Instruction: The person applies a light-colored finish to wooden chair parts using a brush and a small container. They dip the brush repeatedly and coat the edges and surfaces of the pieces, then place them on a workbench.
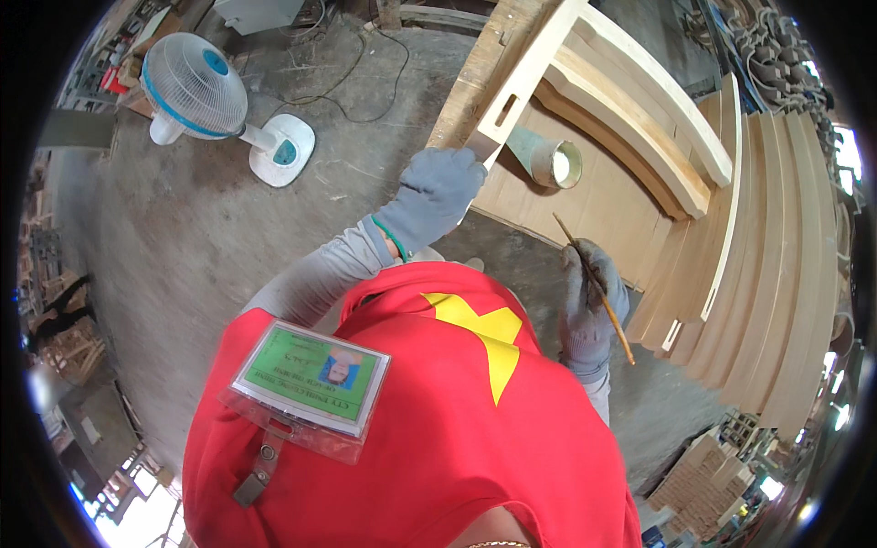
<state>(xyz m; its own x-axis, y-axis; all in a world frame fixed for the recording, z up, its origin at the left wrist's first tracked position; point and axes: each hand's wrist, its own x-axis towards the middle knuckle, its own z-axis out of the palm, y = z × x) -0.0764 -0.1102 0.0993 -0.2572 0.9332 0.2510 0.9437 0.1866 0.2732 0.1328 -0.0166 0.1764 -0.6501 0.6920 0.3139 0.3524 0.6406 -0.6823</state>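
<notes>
My left hand (429, 203), in a grey glove, is closed at the near end of a pale wooden post (532, 75) with an oblong slot; the palm side is hidden. In my right hand (589, 301), also gloved, a thin brown wooden stick (598, 283) is pinched, sticking out past both sides of the fingers. Between my hands, on a wooden work surface (603, 212), is a greenish can (537, 157) with white stuff inside. Curved wooden rails (630, 128) join the slotted post to a second post (728, 210), forming a frame.
Many curved wooden boards (776, 274) are stacked to the right of the frame. A white and blue fan (196, 87) stands on the concrete floor at the far left, near a dark cable (343, 100). At the lower right is a pile of wooden pieces (703, 479).
</notes>
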